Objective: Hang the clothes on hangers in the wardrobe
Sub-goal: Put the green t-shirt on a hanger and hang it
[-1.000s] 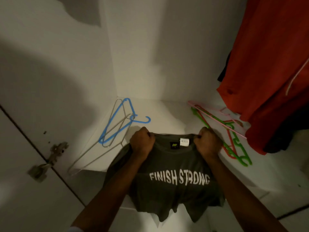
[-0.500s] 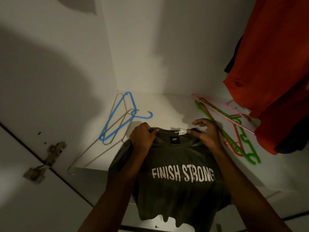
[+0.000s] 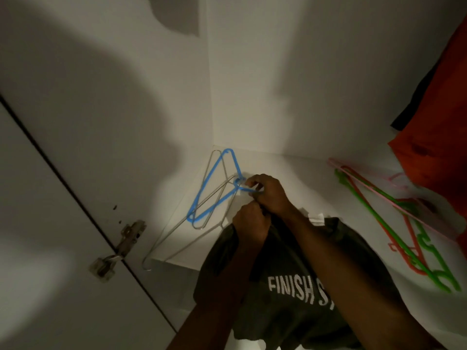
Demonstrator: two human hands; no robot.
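A dark grey T-shirt (image 3: 290, 286) printed "FINISH STRONG" hangs over the front edge of the white wardrobe shelf (image 3: 290, 173). My left hand (image 3: 250, 223) grips it bunched at the collar. My right hand (image 3: 267, 193) reaches across above the left one, its fingers closed on the hook of a blue hanger (image 3: 214, 188). That hanger lies flat on the shelf's left side, tangled with two thin wire hangers (image 3: 177, 238). My right forearm hides part of the shirt's print.
Green (image 3: 394, 231), red (image 3: 404, 251) and pink (image 3: 379, 193) plastic hangers lie in a pile on the shelf's right side. A red garment (image 3: 437, 127) hangs at the far right over a dark one. The wardrobe door with its metal hinge (image 3: 118, 248) stands at left.
My right hand let go of the collar and moved left across to the blue hanger's hook. My left hand now holds the bunched collar alone. The view shifted left.
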